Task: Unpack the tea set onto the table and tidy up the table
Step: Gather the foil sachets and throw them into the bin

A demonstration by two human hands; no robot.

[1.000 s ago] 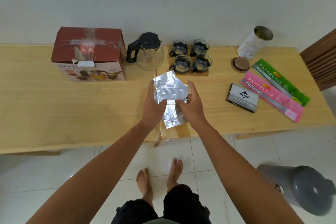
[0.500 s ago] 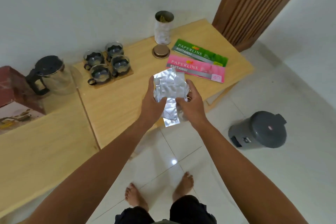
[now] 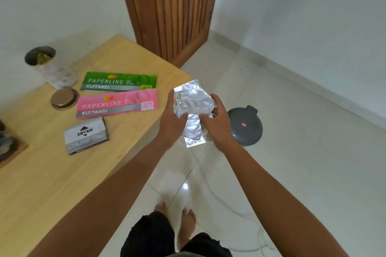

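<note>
Foil wrappers [image 3: 192, 108] are clamped between left hand [image 3: 172, 120] and right hand [image 3: 216, 122], above floor past the table [image 3: 52, 173] edge. Grey bin [image 3: 246, 126] sits closed just beyond; receipt books [image 3: 117, 95] lie nearby.

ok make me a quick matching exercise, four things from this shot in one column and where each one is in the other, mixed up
Things:
1. silver foil wrappers
2. grey bin
3. pink receipt book
4. round lid

Places:
A. flat on the table, beside the green receipt book
B. on the floor, past the table's end
C. held between the left hand and right hand
D. on the table in front of the open canister

Pairs: 1-C, 2-B, 3-A, 4-D
</note>
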